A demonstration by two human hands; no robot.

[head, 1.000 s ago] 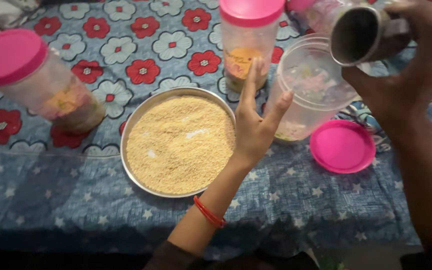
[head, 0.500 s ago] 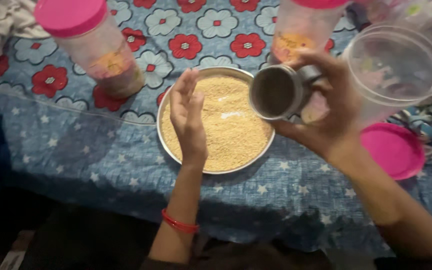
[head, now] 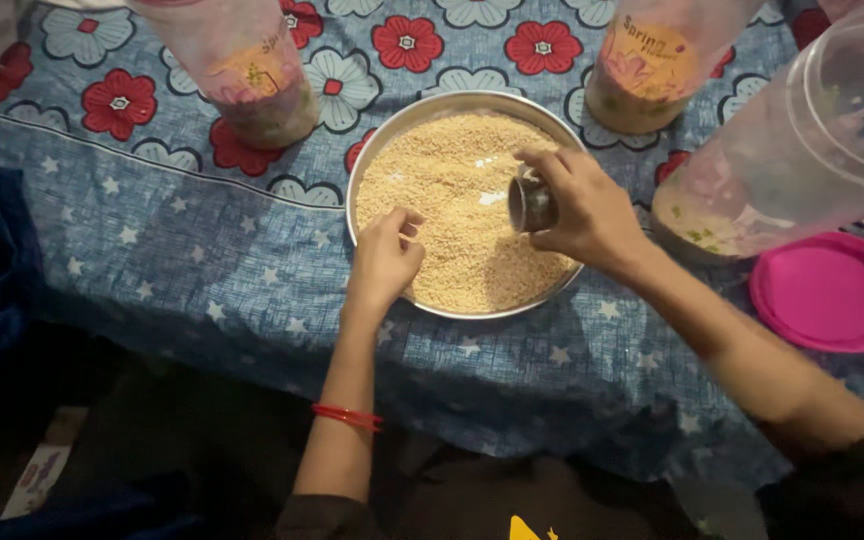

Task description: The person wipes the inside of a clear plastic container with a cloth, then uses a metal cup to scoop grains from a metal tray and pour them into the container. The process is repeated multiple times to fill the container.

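Our right hand (head: 584, 212) grips the steel cup (head: 531, 203) tipped on its side, mouth low in the grain (head: 452, 215) filling the plate (head: 372, 150), as if to scoop, while our left hand (head: 384, 262), fingers curled and empty, rests on the grain beside it.

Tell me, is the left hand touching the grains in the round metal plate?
Touching. The head view shows the left hand with curled fingers resting on the grains, no gap visible, inside the plate.
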